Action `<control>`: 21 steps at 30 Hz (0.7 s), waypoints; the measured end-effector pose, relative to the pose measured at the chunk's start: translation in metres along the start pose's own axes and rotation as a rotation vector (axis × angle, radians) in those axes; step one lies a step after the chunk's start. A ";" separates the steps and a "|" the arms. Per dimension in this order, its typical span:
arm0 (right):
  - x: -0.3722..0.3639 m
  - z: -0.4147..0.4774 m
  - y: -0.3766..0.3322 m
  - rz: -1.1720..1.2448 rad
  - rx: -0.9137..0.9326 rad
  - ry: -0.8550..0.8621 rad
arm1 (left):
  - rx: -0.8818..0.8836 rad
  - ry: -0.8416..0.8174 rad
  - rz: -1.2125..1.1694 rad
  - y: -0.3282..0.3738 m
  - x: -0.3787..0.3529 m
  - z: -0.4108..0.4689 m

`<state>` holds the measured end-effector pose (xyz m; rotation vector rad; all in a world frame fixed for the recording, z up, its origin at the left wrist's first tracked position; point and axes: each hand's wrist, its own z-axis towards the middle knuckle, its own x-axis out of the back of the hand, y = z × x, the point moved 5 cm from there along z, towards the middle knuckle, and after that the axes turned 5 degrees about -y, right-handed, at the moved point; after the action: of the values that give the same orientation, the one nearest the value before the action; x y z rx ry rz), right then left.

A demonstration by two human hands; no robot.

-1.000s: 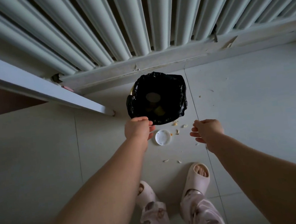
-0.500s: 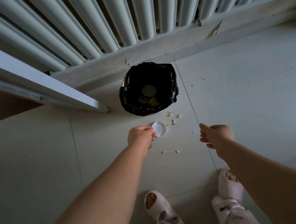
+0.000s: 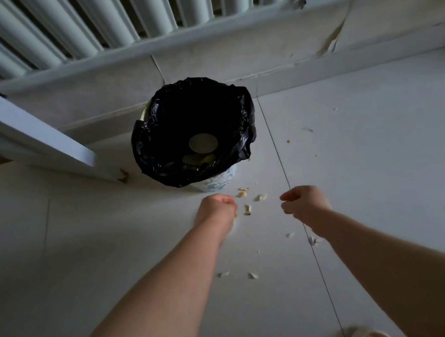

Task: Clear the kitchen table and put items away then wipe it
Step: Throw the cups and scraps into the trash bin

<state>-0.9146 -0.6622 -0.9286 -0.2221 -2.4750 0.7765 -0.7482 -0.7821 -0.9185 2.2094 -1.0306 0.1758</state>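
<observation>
Floor tiles (image 3: 381, 179) carry scraps (image 3: 260, 197) beside the bin (image 3: 246, 105). Left hand (image 3: 216, 208) curled, contents hidden; right hand (image 3: 304, 201) loosely curled, nothing visible. Likely hazard: treading on the scraps.

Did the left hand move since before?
Yes. The left hand slid right, toward the crumbs in front of the bin, and now covers the spot where the white lid lay.
</observation>
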 end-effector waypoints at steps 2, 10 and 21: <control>-0.018 0.038 -0.003 -0.087 0.084 -0.007 | -0.040 0.009 -0.011 -0.006 -0.010 0.034; -0.070 0.127 0.017 -0.529 0.183 -0.045 | -0.152 0.130 0.210 -0.032 -0.020 0.112; -0.080 0.144 0.030 -0.714 0.345 -0.007 | -0.347 -0.017 0.693 -0.015 -0.059 0.136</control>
<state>-0.9239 -0.7314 -1.0806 0.7454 -2.1350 0.8451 -0.7980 -0.8247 -1.0521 1.4823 -1.6641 0.2593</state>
